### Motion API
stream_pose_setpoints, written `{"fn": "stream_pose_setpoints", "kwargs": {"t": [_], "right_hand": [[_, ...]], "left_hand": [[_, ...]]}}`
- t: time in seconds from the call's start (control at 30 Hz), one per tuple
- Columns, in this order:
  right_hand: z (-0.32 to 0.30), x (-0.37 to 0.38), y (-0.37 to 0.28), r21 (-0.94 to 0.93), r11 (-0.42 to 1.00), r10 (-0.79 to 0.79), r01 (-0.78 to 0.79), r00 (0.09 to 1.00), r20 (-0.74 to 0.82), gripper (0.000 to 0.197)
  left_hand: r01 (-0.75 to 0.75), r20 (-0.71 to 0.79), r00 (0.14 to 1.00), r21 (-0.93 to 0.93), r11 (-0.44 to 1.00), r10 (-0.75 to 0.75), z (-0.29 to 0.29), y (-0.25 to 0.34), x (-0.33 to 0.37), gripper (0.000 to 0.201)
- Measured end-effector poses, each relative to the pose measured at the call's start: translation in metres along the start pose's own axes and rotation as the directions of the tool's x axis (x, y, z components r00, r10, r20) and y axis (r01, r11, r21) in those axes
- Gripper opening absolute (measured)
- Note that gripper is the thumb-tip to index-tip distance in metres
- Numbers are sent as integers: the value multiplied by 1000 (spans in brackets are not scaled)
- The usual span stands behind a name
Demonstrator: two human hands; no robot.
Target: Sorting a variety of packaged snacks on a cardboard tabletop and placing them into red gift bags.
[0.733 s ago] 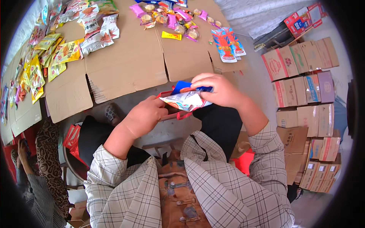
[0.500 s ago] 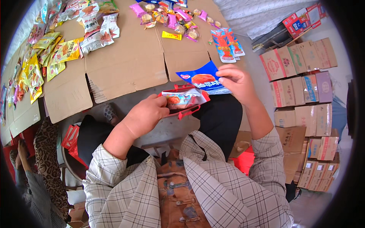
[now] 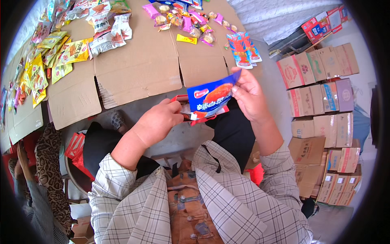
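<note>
My left hand [image 3: 162, 122] is closed on the rim of a red bag [image 3: 200, 121] held over my lap. Packets lie inside the bag, now mostly covered. Between the thumb and fingers of my right hand [image 3: 248, 94] is the upper right corner of a blue snack packet [image 3: 211, 97] with a picture of red food. This packet hangs tilted over the bag's opening, its lower edge in front of the bag's far side. Part of the bag's red edge shows below it.
Cardboard covers the table [image 3: 134, 67]. On it lie yellow packets [image 3: 73, 53], white packets [image 3: 106, 42], small wrapped sweets [image 3: 189, 24] and red-and-blue pouches [image 3: 242, 51]. Stacked cartons [image 3: 319, 95] stand at right, red bags [image 3: 75, 151] at lower left. Another person's leopard-print clothing [image 3: 50, 171] shows at far left.
My right hand has brought the blue snack packet left and down over the red bag's opening, tilting its face toward me. The left hand stays on the bag.
</note>
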State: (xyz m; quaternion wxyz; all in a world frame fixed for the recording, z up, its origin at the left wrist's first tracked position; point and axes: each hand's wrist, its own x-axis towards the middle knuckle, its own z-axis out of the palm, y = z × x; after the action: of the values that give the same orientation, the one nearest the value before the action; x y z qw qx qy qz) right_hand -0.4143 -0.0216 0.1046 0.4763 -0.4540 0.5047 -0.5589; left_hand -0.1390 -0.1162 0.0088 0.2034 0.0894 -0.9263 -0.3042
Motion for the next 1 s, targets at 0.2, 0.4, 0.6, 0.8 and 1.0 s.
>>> {"fn": "stream_pose_setpoints", "kwargs": {"t": [0.2,0.4,0.6,0.8,1.0], "right_hand": [[-4,-15,49,69,983,168,-171,985,42,33],[-8,-28,64,166,942,301,-293,953,-25,33],[-45,-29,44,137,979,176,-153,968,-178,30],[-63,-29,45,-48,975,205,-217,961,-184,30],[-28,-24,80,-174,918,368,-356,929,39,21]], "left_hand": [[-13,-20,1000,3,1000,13,0,3,2,14],[7,37,999,31,999,-8,5,-1,2,14],[16,47,999,17,1000,-17,2,0,4,16],[18,79,997,27,999,-20,4,-2,5,17],[42,98,994,20,999,-44,4,0,6,15]]}}
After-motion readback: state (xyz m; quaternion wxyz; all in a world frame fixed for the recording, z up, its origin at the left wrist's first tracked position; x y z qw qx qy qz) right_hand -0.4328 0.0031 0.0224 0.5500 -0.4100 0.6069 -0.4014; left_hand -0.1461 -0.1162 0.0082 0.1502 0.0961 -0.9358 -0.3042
